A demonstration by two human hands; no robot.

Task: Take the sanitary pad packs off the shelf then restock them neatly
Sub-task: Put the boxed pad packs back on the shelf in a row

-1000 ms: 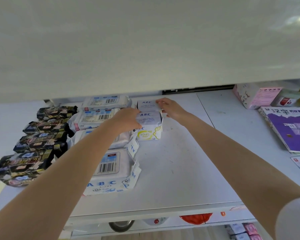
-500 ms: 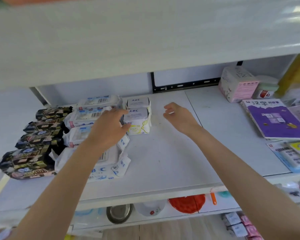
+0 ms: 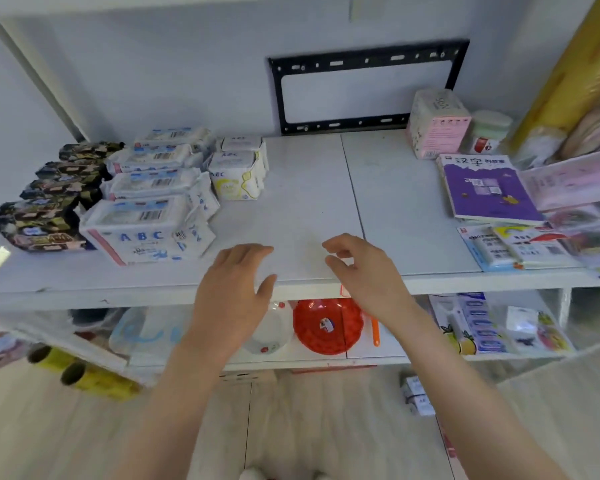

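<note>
Hovering my left hand [image 3: 234,289] and right hand [image 3: 357,271] above the white shelf board [image 3: 309,202]; both empty, fingers loose, white plastic pad packs [image 3: 142,233] untouched.

- You get bright, even, bluish-white light; shadows are faint.
- Your wide lens bows the shelf [image 3: 309,188] edge.
- The far right looks smeared and soft.
</note>
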